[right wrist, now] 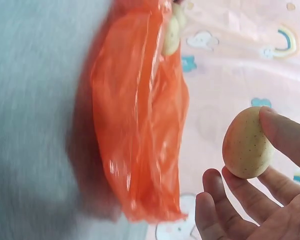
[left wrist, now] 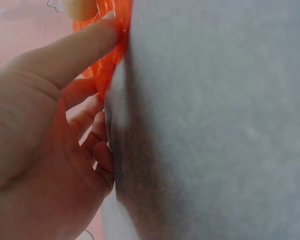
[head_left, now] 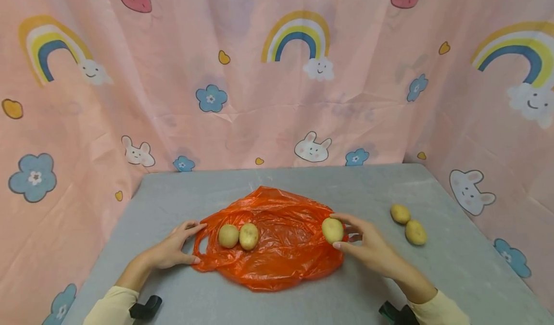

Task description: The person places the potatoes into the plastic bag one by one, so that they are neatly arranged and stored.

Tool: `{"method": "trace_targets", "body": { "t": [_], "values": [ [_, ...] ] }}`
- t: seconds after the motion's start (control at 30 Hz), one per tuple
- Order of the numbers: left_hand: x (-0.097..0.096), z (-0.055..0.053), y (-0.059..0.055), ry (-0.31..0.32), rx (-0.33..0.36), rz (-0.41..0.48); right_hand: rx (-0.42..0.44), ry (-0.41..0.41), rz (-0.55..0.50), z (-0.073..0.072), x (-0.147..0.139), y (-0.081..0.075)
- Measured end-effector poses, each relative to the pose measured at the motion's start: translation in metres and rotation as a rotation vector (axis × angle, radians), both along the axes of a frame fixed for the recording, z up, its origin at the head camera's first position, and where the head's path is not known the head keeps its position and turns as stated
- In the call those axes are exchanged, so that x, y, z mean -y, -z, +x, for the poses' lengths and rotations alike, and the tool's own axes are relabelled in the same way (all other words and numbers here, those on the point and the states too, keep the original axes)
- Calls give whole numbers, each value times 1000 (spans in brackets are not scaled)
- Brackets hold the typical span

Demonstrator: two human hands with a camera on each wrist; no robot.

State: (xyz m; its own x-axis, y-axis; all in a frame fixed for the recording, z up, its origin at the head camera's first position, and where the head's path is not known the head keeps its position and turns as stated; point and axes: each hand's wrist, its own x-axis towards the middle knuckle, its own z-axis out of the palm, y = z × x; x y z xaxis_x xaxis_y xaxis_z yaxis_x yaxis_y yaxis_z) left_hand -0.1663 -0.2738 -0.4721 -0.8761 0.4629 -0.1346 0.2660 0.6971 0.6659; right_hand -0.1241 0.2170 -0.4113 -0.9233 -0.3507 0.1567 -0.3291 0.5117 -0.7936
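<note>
Grey surface [head_left: 182,190]: right hand [head_left: 374,250] grip pinches a small yellow-brown potato [head_left: 332,230] over the crumpled orange plastic bag's [head_left: 281,253] right edge. Bag mouth lies frame-left, where the left hand [head_left: 173,250] pinches the handle loop.

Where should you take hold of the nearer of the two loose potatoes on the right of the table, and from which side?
Grip the nearer loose potato across its narrow middle, coming from above. It lies flat on the grey table with its top exposed, and the other loose potato crowds its far-left end, so fingers fit best on its free sides.

Left grip [head_left: 175,250] pinching; right grip [head_left: 368,248] curled, holding.
</note>
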Motion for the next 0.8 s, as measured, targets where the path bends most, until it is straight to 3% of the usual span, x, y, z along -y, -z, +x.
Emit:
{"method": "trace_targets", "body": {
  "t": [0.27, 0.63, 0.8],
  "values": [
    [1, 1, 1, -3, 5, 1, 29, -82, -43, -2, 26, 8],
    [1, 0, 0, 5, 2, 8, 140, -91, -74, -7, 48, 15],
    [1, 0, 0, -3, 4, 4, 143, -102, -76, -9, 56, 20]
  ]
}}
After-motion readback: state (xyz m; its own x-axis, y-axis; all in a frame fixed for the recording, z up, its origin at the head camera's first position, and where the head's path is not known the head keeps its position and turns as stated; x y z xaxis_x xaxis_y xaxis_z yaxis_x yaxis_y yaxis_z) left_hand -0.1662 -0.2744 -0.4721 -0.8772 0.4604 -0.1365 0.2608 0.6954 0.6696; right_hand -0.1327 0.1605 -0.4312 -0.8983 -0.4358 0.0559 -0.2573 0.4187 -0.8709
